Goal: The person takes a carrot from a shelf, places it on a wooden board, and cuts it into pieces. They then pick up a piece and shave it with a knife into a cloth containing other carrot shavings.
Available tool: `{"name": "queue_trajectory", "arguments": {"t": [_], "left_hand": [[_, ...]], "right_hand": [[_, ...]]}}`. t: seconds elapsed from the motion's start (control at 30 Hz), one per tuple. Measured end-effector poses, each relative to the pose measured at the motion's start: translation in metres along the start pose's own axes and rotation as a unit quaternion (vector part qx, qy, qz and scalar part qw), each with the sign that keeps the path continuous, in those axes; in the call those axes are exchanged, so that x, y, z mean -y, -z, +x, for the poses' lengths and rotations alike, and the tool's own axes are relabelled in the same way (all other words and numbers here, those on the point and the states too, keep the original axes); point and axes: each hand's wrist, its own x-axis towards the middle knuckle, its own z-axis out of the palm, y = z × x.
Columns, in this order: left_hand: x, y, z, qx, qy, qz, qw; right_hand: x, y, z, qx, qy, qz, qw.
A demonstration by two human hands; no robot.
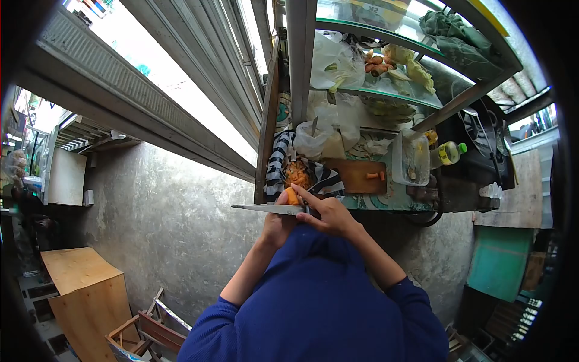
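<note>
My left hand (277, 224) is closed around a piece of carrot (292, 196), held upright in front of my chest. In my right hand (329, 215) is a knife (265, 209), its blade pointing left and lying across the carrot and my left fingers. The knife's handle is mostly hidden in my right palm. Just beyond both hands, a black-and-white striped plastic bag (280, 154) holds a heap of cut carrot (298, 173). To the right of the bag lies a wooden cutting board (350, 176) with small carrot pieces (375, 176) on it.
A clear plastic container (411, 160) stands right of the board, near a green-capped bottle (449, 153). Behind are white plastic bags (313, 137) and a glass shelf with carrots (379, 65) and leafy vegetables (419, 75). A metal post (298, 72) rises at the counter's left.
</note>
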Motion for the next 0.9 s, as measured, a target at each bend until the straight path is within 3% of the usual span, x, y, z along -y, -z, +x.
{"name": "queue_trajectory", "arguments": {"t": [0.13,0.4,0.57,0.63,0.7,0.9], "left_hand": [[0.001,0.004,0.002,0.005,0.005,0.003,1.0],[0.006,0.003,0.006,0.016,-0.085,0.016,0.996],[0.007,-0.005,0.002,-0.013,-0.101,0.008,0.995],[0.009,-0.006,0.001,0.003,-0.108,-0.002,0.994],[0.014,-0.011,0.001,-0.037,-0.151,0.037,0.987],[0.02,0.0,0.001,-0.028,-0.159,0.057,0.985]], "right_hand": [[0.002,0.001,0.0,0.007,0.0,0.002,1.0],[0.008,-0.003,-0.001,-0.027,0.014,-0.013,0.999],[0.008,-0.01,0.0,-0.091,0.044,-0.008,0.995],[0.009,-0.009,0.001,-0.092,0.043,-0.006,0.995],[0.01,-0.007,0.001,-0.092,0.04,-0.004,0.995],[0.011,-0.008,0.001,-0.054,0.022,0.047,0.997]]}}
